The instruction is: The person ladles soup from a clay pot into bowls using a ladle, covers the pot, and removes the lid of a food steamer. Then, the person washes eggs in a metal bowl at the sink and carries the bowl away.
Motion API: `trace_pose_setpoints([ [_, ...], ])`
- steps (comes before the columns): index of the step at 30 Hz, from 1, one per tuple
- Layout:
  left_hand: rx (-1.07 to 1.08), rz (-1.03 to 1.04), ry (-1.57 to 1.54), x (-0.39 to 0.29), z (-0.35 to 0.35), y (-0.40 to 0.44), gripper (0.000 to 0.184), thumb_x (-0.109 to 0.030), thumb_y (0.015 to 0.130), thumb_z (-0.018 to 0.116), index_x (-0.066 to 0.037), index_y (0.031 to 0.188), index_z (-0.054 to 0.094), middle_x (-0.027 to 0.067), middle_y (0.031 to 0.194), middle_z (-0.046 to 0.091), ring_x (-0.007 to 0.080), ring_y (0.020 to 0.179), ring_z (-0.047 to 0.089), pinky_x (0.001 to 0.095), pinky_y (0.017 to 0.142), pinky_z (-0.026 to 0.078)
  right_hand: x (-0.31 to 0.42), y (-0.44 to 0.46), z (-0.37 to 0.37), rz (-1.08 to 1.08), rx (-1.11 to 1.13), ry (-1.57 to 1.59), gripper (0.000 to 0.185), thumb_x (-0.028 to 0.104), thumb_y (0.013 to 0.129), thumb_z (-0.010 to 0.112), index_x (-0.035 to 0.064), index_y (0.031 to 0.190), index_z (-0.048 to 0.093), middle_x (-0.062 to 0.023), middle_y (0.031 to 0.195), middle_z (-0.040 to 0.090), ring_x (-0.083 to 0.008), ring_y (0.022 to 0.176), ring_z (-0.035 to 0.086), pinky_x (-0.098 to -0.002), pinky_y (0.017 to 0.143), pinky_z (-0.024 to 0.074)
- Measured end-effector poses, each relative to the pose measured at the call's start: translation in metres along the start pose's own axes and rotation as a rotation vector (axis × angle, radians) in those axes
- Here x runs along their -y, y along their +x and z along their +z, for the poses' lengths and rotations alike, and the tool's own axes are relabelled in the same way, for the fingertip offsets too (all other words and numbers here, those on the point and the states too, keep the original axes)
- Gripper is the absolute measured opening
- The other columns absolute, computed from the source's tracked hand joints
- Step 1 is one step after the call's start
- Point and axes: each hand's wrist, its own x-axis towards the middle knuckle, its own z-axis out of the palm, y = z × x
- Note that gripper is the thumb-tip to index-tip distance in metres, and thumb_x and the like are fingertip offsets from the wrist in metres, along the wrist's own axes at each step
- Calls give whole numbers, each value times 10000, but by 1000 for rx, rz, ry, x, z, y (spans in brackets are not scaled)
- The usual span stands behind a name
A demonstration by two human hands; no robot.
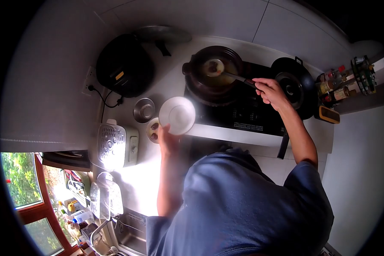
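A ladle (237, 77) is in the grip of my right hand (270, 92), its bowl over a dark clay pot (193, 83) on the left part of the stove. Pale liquid and a few dark pieces show in the ladle; more broth lies in the pot. My left hand (170, 138) is closed on the rim of a white bowl (177, 115), tilted so its inside faces up, with no food visible in it. Partly behind that bowl and hand, a second bowl (151, 130) holds dark pieces. Beside them stands a small metal bowl (144, 110).
A black wok (305, 91) with a lid covers the stove's right side. A black air fryer (123, 66) and a glass lid (168, 34) stand at the back left. Nearer are a white appliance (119, 145), a sink (132, 232) and a window. Bottles (339, 81) line the right.
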Motion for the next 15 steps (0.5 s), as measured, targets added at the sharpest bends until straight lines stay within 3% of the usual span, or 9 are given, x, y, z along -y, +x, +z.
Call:
trace_pose_setpoints([
  [3,78,-12,32,10,-11,45,531,-290,913,482,-62,1384,394,154,1345,512,303,1228,532,509,1023,435,19,-15,-2,-10,-2,-22,369,128,961,548,-55,1281,527,-40,738,552,-25,466,374,-190,388,288],
  [9,19,-78,135,3,20,85,430,-272,907,511,-17,1246,440,214,1216,539,343,1097,577,462,961,479,58,-44,-9,-35,11,-24,355,121,967,532,-53,1276,530,-52,755,559,-13,453,366,-175,376,285],
  [10,38,-61,129,1,27,85,392,-255,892,553,1,1168,446,212,1117,547,349,1032,596,433,920,510,64,-49,-9,-48,14,-18,343,116,966,530,-54,1264,543,-50,757,559,-11,453,369,-173,370,285],
  [15,17,-63,139,-1,49,99,436,-264,876,617,6,1160,426,173,1034,518,316,940,619,389,853,551,95,-73,-2,-87,45,-19,321,110,966,529,-45,1245,568,-38,747,554,-1,449,366,-163,362,289],
])
